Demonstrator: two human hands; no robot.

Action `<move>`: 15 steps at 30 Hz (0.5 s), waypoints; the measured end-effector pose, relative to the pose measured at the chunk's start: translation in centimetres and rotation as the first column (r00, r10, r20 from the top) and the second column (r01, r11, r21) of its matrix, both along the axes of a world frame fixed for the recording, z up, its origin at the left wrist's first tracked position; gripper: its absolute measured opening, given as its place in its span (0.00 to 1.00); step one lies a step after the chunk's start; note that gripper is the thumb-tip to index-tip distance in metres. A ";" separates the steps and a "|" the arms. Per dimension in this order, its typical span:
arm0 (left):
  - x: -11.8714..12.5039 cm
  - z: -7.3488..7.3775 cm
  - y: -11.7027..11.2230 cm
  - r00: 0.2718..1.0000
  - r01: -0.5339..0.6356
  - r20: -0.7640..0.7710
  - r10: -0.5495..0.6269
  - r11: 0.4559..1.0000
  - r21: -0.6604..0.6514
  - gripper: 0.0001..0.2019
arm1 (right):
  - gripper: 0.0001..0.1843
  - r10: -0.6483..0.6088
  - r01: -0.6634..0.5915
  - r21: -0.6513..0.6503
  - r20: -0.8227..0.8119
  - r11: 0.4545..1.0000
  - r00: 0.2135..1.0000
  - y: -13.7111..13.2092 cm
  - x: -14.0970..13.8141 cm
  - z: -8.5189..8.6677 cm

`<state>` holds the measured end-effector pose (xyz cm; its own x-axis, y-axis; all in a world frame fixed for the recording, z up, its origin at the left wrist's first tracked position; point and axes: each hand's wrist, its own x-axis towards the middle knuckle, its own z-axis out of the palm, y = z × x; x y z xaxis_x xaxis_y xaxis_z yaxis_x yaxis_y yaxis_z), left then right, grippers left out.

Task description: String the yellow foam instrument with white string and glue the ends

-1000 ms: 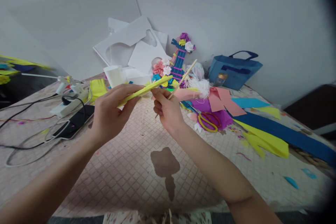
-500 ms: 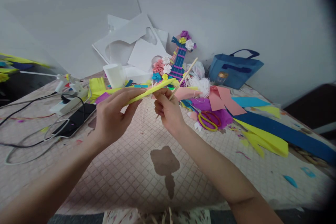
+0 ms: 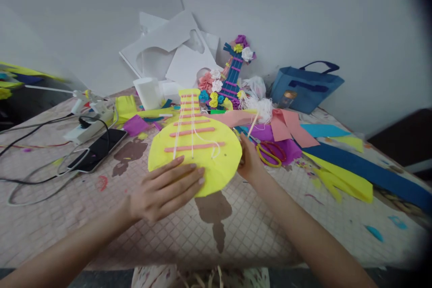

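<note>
With the flat, bright-yellow, lute-shaped cutout as the dial's centre and twelve pointing away from the person, its neck points to twelve and its round body swells towards six. It is between the two hands, above the diamond-patterned pale table covering. Pink strips cross its face, and thin white threads run lengthwise over them, one curling loose at the right.

The left hand comes in at seven, its fingers lying together across the lower face; the thumb is hidden, so whether it clamps the edge cannot be told. The right hand, at three, has thumb and fingers closed on a slim pale stick and sits against the cutout's rim.

Just past that hand, also at three, are scissors with yellow and red loop handles on crumpled purple paper. A dark-screened phone lies at nine, a white cylinder stands between ten and eleven, and a blue, flower-trimmed instrument model leans at one.
</note>
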<state>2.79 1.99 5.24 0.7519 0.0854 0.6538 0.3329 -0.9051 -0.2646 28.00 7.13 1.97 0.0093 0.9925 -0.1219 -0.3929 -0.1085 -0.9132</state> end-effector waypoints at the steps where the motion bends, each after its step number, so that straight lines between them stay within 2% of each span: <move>1: -0.1 -0.5 -0.3 1.000 0.000 -0.007 0.000 1.000 -0.001 0.15 | 0.22 0.010 -0.010 -0.031 -0.005 0.999 1.000 -0.2 0.7 -0.5; 3: -0.2 -1.1 -0.6 1.000 -0.012 0.004 0.012 1.000 -0.029 0.16 | 0.21 0.010 -0.013 -0.086 -0.038 0.996 0.999 -0.5 1.7 -1.2; 5: -0.2 -1.1 -0.6 1.000 -0.016 0.001 0.016 0.999 -0.038 0.16 | 0.20 -0.022 0.019 -0.086 -0.031 0.996 0.999 -0.7 2.1 -1.6; 9: -0.3 -1.4 -0.1 1.000 0.000 -0.030 0.000 1.000 -0.014 0.16 | 0.21 -0.160 0.157 0.070 0.039 0.985 0.986 -0.7 2.2 -1.8; 12: -0.4 -3.3 0.5 0.993 0.057 -0.101 -0.054 0.998 0.031 0.15 | 0.20 -0.253 0.237 0.207 0.053 0.949 0.966 -0.7 2.9 -1.6; 15: -0.5 -5.7 0.9 0.978 0.063 -0.198 -0.060 0.998 0.006 0.15 | 0.18 -0.305 0.295 0.269 -0.005 0.917 0.952 -0.9 3.8 -1.3</move>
<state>2.33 2.84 -0.47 0.8701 0.0280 0.4921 0.2167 -0.9184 -0.3310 31.82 6.23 0.67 0.3110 0.9386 0.1493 -0.3353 0.2554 -0.9069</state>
